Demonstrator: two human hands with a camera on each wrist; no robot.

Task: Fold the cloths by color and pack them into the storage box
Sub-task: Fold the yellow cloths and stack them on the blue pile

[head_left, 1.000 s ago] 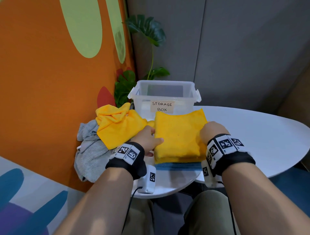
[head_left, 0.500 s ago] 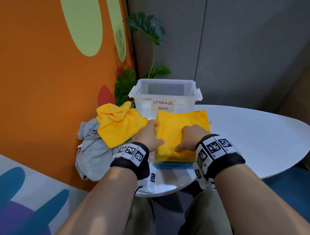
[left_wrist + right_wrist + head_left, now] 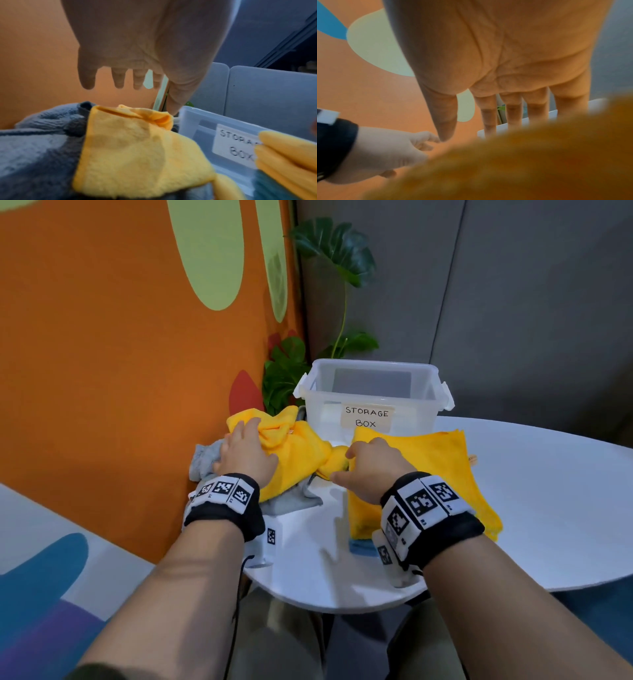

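A crumpled yellow cloth (image 3: 301,450) lies on a grey cloth (image 3: 205,457) at the table's left edge. My left hand (image 3: 245,450) hovers over it with fingers straight; the left wrist view shows a gap between the fingertips and the cloth (image 3: 137,148). A folded yellow stack (image 3: 431,467) lies on a folded blue cloth (image 3: 361,546) in front of the clear storage box (image 3: 373,364). My right hand (image 3: 371,462) is over the stack's left edge with fingers extended, holding nothing. The box looks empty.
The round white table (image 3: 548,508) has bare surface to the right. An orange wall (image 3: 120,371) stands close on the left, and a green plant (image 3: 335,248) rises behind the box. My knees are below the table's near edge.
My left hand has left the folded stack and moved left over the crumpled yellow cloth. My right hand has slid to the stack's left edge.
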